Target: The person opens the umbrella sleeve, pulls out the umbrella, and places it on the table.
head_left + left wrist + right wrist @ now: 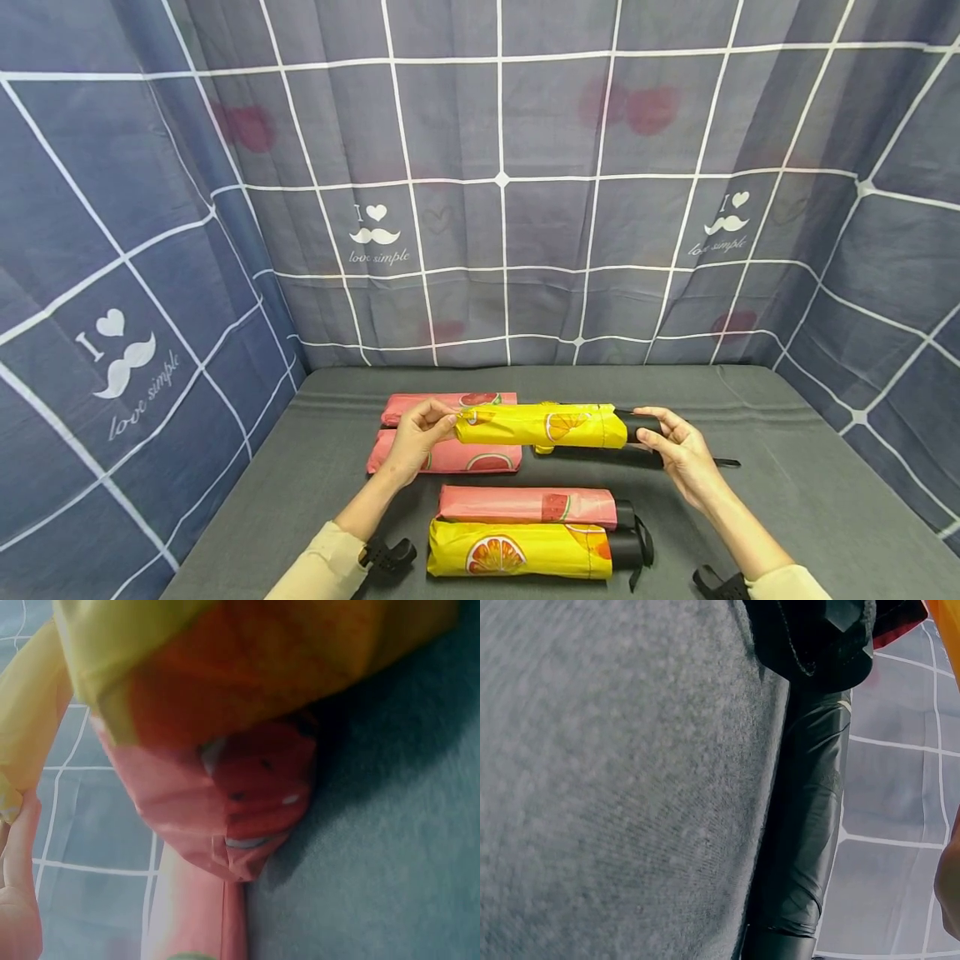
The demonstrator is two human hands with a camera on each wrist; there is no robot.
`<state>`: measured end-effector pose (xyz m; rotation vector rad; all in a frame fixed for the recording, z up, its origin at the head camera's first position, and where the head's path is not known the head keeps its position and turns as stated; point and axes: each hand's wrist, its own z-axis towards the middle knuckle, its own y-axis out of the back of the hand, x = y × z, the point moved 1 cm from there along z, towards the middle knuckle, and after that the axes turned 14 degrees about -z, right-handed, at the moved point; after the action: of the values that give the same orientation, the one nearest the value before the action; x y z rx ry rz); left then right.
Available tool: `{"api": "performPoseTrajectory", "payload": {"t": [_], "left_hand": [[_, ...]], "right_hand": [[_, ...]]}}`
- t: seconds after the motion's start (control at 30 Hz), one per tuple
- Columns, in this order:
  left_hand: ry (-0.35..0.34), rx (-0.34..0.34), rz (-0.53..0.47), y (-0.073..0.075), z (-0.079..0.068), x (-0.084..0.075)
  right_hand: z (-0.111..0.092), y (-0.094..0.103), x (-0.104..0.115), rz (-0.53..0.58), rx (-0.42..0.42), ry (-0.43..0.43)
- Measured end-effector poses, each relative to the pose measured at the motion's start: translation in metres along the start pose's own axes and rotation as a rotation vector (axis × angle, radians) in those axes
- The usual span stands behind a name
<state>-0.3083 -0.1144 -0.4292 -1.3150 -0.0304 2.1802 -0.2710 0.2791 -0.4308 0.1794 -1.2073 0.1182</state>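
Note:
A folded umbrella in a yellow citrus-print sleeve (543, 425) is held level above the table by both hands. My left hand (416, 437) pinches the sleeve's left end between thumb and fingers. At the other end my right hand (678, 454) grips the black handle (640, 427). In the left wrist view, part of the left hand (19, 877) shows beside the raised yellow sleeve (30, 712). Only an edge of the right hand (949, 889) appears in the right wrist view.
Nearest me lie a yellow citrus-print umbrella (517, 552) and a pink watermelon-print one (525, 505), side by side. Behind are two pink sleeves (472, 456), partly hidden, and a black wrapped shape (802, 802). A gridded curtain (465, 217) surrounds the grey table (810, 500).

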Motion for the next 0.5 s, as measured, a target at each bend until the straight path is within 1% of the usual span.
{"api": "performPoseTrajectory", "payload": {"t": [0.13,0.23,0.3,0.5], "left_hand": [[-0.013,-0.027,-0.002,0.0058,-0.001,-0.0024],[0.009,-0.021,-0.011,0.009,-0.0011,-0.0042],[0.051,0.003,-0.042,0.0097,-0.0013,-0.0052],[0.209,0.123,-0.171,0.0051,-0.0005,-0.0038]], "right_hand": [[-0.0003,0.0031,0.001,0.023,-0.01,0.016],[-0.0004,0.0049,0.0018,0.036,-0.013,0.027],[-0.0003,0.0052,0.0022,0.042,-0.011,0.034],[-0.0005,0.0041,0.0009,0.033,-0.001,0.039]]}}
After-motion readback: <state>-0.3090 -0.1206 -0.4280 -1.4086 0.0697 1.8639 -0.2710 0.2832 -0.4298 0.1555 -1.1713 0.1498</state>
